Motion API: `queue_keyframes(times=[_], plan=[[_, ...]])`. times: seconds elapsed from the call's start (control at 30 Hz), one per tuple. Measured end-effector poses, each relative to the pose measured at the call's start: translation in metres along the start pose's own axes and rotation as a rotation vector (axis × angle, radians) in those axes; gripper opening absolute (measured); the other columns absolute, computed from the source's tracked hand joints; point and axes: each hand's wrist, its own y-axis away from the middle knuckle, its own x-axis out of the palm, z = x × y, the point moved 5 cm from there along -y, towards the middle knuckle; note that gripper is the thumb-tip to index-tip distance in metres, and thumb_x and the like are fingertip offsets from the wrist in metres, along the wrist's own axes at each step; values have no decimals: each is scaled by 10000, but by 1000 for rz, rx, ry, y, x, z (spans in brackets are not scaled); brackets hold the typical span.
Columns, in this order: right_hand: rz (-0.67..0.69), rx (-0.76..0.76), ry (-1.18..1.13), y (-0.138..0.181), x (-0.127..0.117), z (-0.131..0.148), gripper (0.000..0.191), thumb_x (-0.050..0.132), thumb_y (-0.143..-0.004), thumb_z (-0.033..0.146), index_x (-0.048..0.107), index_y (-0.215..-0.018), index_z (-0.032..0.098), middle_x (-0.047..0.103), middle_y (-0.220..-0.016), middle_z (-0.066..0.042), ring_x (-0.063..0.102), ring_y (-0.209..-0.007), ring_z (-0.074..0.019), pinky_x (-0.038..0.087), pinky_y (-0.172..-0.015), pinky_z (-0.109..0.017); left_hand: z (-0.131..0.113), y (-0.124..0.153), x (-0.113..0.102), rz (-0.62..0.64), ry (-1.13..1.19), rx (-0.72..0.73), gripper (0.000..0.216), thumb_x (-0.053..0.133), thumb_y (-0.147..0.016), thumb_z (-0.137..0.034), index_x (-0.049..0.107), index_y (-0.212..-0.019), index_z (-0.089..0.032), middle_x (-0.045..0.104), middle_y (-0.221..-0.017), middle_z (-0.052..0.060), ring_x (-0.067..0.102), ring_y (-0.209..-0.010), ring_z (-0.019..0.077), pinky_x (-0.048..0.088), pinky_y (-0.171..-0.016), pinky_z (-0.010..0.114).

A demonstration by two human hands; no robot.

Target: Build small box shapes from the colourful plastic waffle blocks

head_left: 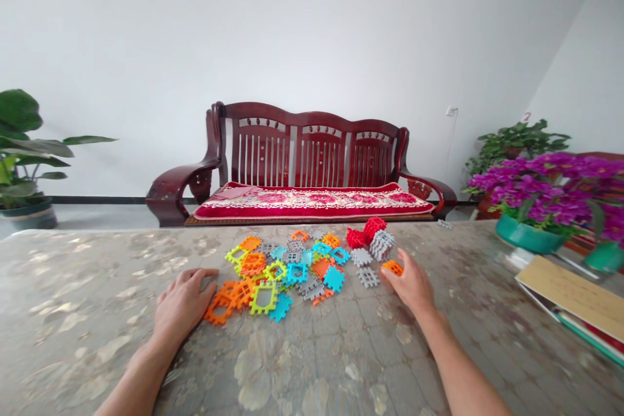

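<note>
Right hand (412, 283) fingertip-pinches orange tile (392, 267); left hand (182, 302) spread flat beside tile pile (292, 266). Risk: a careless sweep shoves tiles off the counter's (73, 286) far edge.

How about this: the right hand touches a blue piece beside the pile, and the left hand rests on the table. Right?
Not quite: the head view shows the right hand touching an orange piece, not blue. It is beside the pile, and the left hand rests on the table.

Nothing legible anywhere: the brown envelope (572, 292) on the desk (341, 351), far out to the right of the right hand (412, 283), carries only faint, blurred marks
</note>
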Motion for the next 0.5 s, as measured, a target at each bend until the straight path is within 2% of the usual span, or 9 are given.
queue_keyframes(times=[0.1, 0.23, 0.5], plan=[[38, 10, 34, 4, -1, 0, 739, 598, -754, 514, 438, -1390, 173, 629, -1268, -137, 599, -1123, -306, 454, -918, -403, 0, 0, 0, -3, 10, 2, 417, 401, -861, -405, 676, -1148, -277, 589, -1307, 115, 572, -1160, 332, 444, -964, 505], [76, 62, 40, 6, 4, -7, 731, 560, -788, 519, 413, -1418, 179, 660, -1210, -139, 641, -1044, -298, 477, -849, -394, 0, 0, 0, 3, 10, -3, 414, 405, -865, -396, 668, -1161, -275, 583, -1319, 113, 561, -1178, 327, 436, -974, 495], [57, 76, 58, 5, 6, -9, 718, 558, -788, 543, 438, -1400, 187, 667, -1194, -134, 655, -1014, -288, 489, -810, -369, -1, 1, -1, 2, 7, -1, 428, 382, -870, -405, 663, -1164, -275, 581, -1318, 116, 563, -1176, 330, 437, -968, 502]])
